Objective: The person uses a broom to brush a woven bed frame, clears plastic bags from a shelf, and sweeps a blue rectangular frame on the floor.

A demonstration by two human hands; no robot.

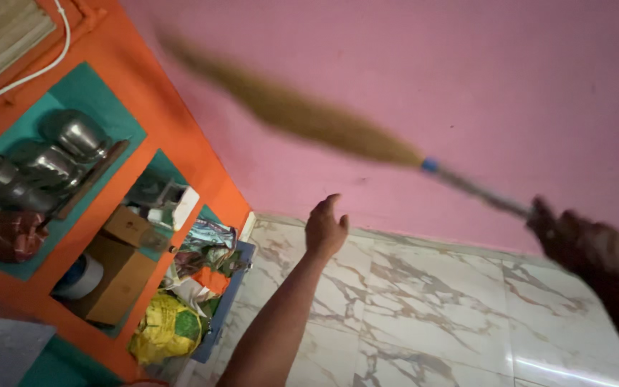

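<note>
Right hand: your right hand (580, 242) clenches the broom (324, 118) handle, lifting its bristles against the pink wall (467, 72).
Left hand: your left hand (325, 228) is open, empty, held out above the floor (431, 308).

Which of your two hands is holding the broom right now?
The right hand, gripping the grass broom by its metal handle at the right edge. The left hand is empty, fingers spread.

A plain pink wall (424, 79) meets a glossy white marble floor (424, 315) veined in brown. At the left stands an orange shelf unit (155, 115) with teal-backed compartments, holding steel pots (73, 140) and cardboard boxes (120, 276).
</note>
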